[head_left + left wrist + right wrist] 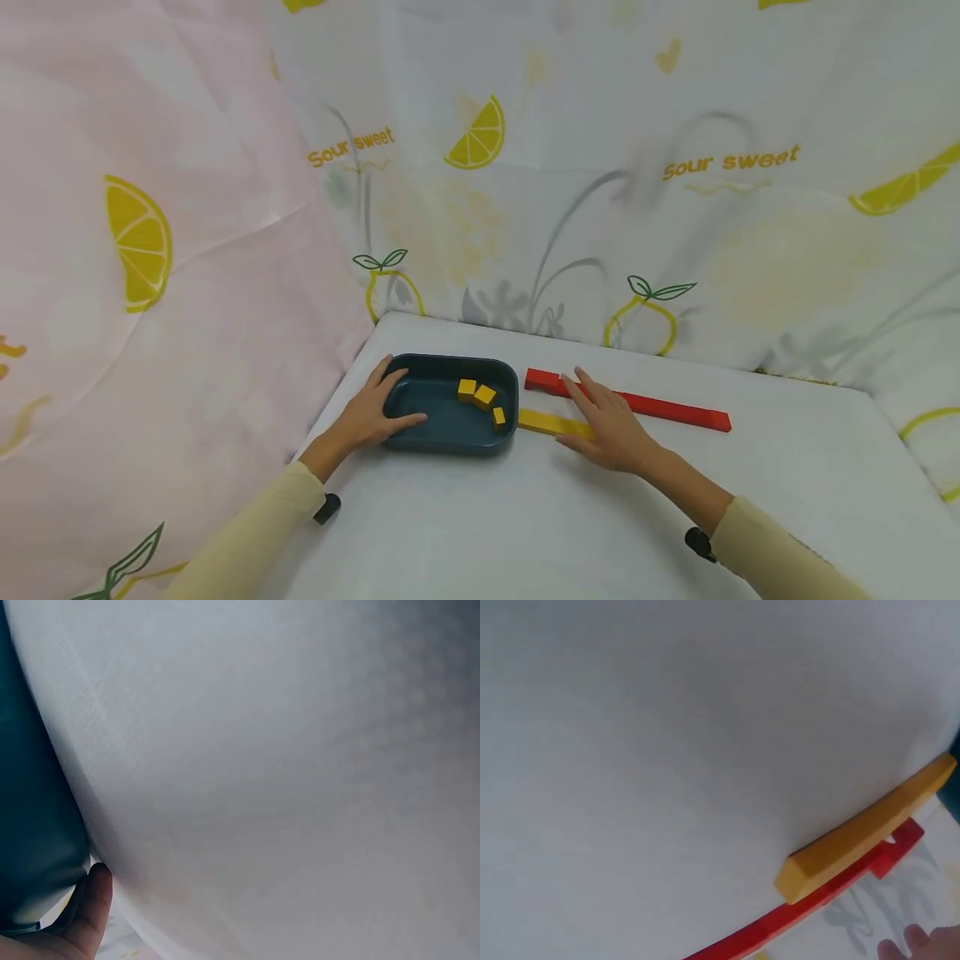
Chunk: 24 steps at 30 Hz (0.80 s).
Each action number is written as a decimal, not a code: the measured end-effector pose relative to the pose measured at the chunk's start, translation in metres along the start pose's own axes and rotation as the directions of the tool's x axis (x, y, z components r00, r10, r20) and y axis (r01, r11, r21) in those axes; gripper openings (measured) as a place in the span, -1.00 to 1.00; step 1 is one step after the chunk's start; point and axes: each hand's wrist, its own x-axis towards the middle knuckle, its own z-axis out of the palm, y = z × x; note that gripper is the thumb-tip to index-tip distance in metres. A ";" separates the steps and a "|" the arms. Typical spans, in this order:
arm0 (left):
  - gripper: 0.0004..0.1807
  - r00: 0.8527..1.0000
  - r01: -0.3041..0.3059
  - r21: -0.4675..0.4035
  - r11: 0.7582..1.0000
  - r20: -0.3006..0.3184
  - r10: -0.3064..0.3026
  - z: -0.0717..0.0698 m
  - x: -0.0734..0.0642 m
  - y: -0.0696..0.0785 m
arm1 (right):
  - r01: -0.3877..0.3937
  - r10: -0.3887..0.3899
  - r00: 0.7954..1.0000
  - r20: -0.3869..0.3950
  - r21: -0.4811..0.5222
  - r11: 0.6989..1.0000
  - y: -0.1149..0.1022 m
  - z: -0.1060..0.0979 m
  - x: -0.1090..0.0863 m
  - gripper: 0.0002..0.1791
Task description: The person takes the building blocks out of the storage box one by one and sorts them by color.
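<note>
A dark teal rectangular dish [442,447] stands on the white table. My left hand [371,414] grips its left end, thumb and a finger reaching over the rim; in the left wrist view a finger [94,911] lies against its outer wall. Three small yellow blocks [484,397] sit in the dish's right half. My right hand [611,425] is held with fingers spread over a row of yellow blocks [543,422], which runs right from the dish. Behind that lies a longer row of red blocks [667,408], partly covered by my fingers.
The white table [465,525] meets a white fabric backdrop [570,208] with lemon prints behind, and a pink fabric wall [187,350] on the left. Dark wrist-camera pieces [699,543] show at both cuffs.
</note>
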 end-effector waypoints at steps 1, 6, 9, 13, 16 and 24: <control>0.10 1.000 0.002 0.004 1.000 -0.002 -0.002 0.000 0.000 0.000 | 0.004 -0.004 1.000 0.004 0.008 1.000 -0.005 0.000 0.004 0.01; 0.12 1.000 -0.001 0.012 1.000 0.002 0.001 -0.002 0.000 0.002 | 0.019 -0.020 1.000 0.017 0.082 0.996 -0.028 0.001 0.025 -0.01; 0.14 1.000 -0.003 0.012 1.000 0.017 0.003 -0.004 0.000 0.003 | 0.031 -0.036 0.999 0.033 0.143 0.989 -0.044 0.005 0.033 -0.03; 0.13 1.000 0.001 0.019 1.000 0.003 -0.001 -0.009 0.001 0.002 | 0.094 -0.096 0.995 0.011 0.102 0.990 -0.065 0.015 0.049 -0.13; 0.12 1.000 0.008 0.027 1.000 -0.009 -0.008 -0.010 0.000 0.002 | 0.160 -0.161 0.987 -0.025 -0.039 0.986 -0.079 0.026 0.061 -0.20; 0.11 1.000 -0.010 0.015 1.000 -0.015 0.010 0.000 -0.001 0.003 | 0.176 -0.185 0.981 -0.049 -0.154 0.972 -0.100 0.055 0.083 -0.23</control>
